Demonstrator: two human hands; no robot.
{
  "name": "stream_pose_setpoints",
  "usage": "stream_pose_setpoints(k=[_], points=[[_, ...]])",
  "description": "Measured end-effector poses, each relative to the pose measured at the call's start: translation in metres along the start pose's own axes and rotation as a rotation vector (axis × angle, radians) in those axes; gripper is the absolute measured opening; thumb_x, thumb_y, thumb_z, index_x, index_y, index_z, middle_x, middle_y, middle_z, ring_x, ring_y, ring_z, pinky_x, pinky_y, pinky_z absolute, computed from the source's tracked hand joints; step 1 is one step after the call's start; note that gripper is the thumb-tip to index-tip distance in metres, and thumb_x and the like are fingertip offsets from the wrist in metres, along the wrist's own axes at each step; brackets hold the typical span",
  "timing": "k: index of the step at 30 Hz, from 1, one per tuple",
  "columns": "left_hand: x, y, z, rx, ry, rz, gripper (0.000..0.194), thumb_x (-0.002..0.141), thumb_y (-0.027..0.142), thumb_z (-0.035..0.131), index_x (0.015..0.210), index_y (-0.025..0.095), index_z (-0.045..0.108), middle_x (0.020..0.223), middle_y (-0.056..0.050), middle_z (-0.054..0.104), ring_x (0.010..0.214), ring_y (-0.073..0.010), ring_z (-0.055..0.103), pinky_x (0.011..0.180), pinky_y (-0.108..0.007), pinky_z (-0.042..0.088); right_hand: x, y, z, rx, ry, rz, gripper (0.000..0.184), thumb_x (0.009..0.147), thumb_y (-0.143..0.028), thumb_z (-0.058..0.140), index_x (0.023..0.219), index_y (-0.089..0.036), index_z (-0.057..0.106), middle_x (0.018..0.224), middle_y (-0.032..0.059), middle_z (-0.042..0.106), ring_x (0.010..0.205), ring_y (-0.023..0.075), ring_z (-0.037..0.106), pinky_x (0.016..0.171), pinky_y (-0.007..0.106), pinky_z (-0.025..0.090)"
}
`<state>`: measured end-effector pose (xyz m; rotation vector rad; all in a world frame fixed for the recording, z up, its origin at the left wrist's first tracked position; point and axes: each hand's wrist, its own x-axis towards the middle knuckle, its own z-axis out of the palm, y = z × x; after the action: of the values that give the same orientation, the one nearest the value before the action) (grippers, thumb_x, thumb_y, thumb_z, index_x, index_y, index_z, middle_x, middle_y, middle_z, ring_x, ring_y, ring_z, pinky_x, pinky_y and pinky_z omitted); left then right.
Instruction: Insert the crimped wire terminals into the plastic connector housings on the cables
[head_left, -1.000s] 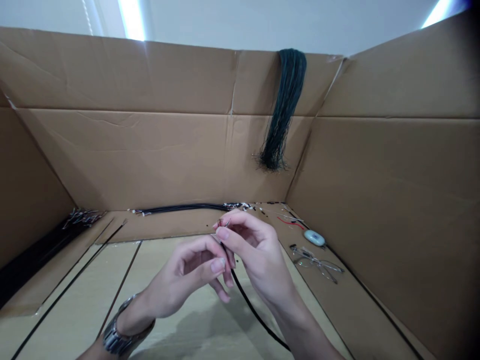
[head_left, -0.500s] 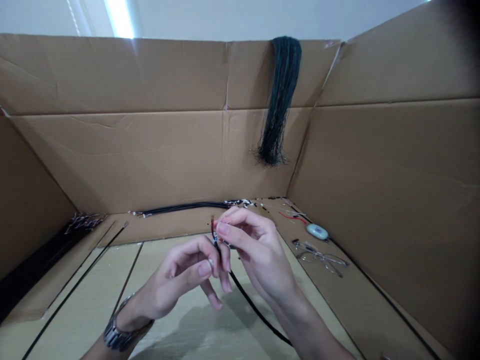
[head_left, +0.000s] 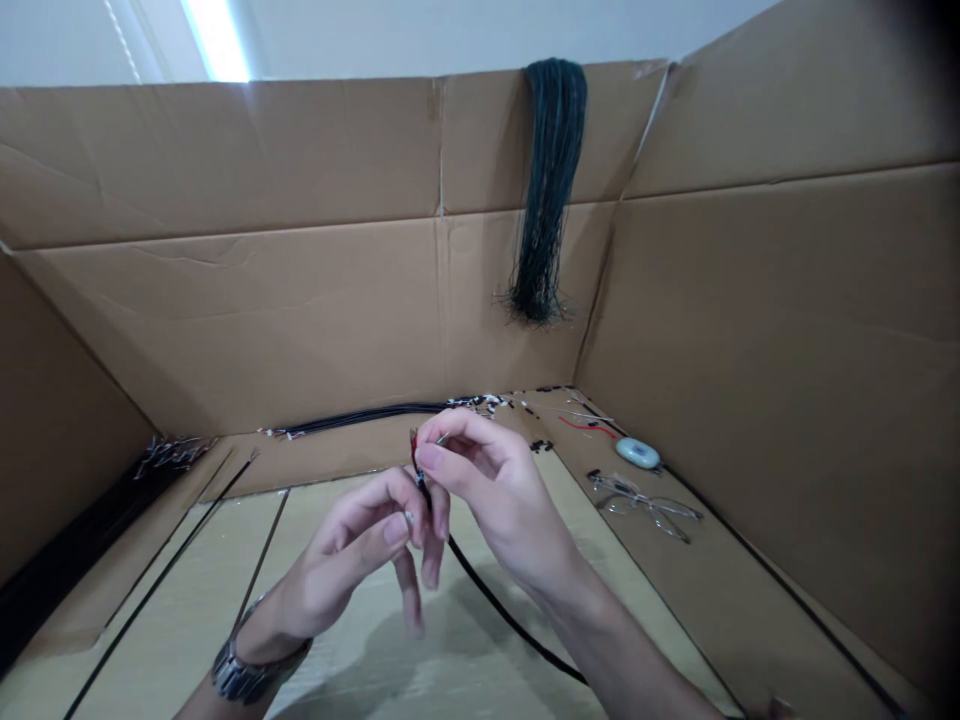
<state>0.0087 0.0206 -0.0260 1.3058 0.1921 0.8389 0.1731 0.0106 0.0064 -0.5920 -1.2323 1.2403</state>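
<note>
A black cable runs up from the lower right to both hands, its end split into thin wires, one of them red. My left hand holds the cable near that end between its fingers; a small pale bit shows at its thumb tip. My right hand pinches the thin wires just above, thumb against fingertips. A short wire tip sticks out over the right fingers. The fingers hide part of the cable end. A metal watch sits on the left wrist.
Cardboard walls enclose the work surface. A bundle of dark green threads hangs over the back wall. Black cables lie along the back, more at left. Eyeglasses and a pale oval object lie at right.
The view has shifted slightly, and both hands appear a little further left in it. A lower finger of the left hand has stretched downward. The grip on the cable end stays.
</note>
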Motion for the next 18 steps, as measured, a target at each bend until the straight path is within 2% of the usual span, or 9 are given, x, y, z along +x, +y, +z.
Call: stream_pose_setpoints(k=[3,7,10,13,18], points=[[-0.003,-0.002,-0.003,-0.043,-0.02,0.005,0.018,0.105,0.029,0.047,0.099,0.018,0.06,0.095,-0.003,0.057,0.053,-0.0047,0.061,0.042,-0.011,0.052,0.004,-0.001,-0.001,0.007,-0.045,-0.002,0.014,0.088,-0.032,0.069,0.083,-0.022,0.063,0.058,-0.0079,0.061,0.044,0.0095,0.06,0.049,0.022,0.048],[-0.005,0.0,-0.004,-0.19,-0.07,0.063,0.019,0.105,0.031,0.042,0.103,0.02,0.059,0.098,-0.003,0.052,0.054,-0.0043,0.057,0.041,-0.012,0.05,0.012,-0.006,0.004,-0.091,-0.064,-0.048,0.017,0.088,-0.035,0.07,0.083,-0.021,0.062,0.064,-0.0062,0.061,0.05,0.0092,0.06,0.052,0.023,0.046],[-0.002,0.003,-0.002,-0.275,-0.093,0.125,0.017,0.104,0.031,0.045,0.099,0.02,0.057,0.095,-0.001,0.049,0.055,-0.0031,0.049,0.055,-0.017,0.056,0.014,-0.01,0.012,-0.195,-0.013,-0.135,0.015,0.089,-0.034,0.068,0.082,-0.022,0.063,0.072,-0.0024,0.061,0.063,0.0121,0.06,0.057,0.025,0.046],[0.001,0.006,0.001,-0.311,-0.122,0.141,0.019,0.102,0.032,0.05,0.089,0.019,0.053,0.085,0.002,0.043,0.053,-0.0015,0.038,0.069,-0.018,0.052,0.011,-0.013,0.02,-0.279,0.037,-0.214,0.013,0.091,-0.03,0.065,0.081,-0.022,0.062,0.077,-0.001,0.059,0.07,0.0136,0.059,0.062,0.027,0.047],[0.001,0.01,0.001,-0.371,-0.187,0.107,0.027,0.1,0.036,0.053,0.081,0.019,0.044,0.081,0.002,0.039,0.052,-0.0033,0.027,0.055,-0.014,0.039,0.006,-0.018,0.028,-0.313,0.046,-0.236,0.009,0.09,-0.025,0.066,0.082,-0.022,0.064,0.077,-0.002,0.061,0.071,0.0126,0.058,0.066,0.026,0.047]])
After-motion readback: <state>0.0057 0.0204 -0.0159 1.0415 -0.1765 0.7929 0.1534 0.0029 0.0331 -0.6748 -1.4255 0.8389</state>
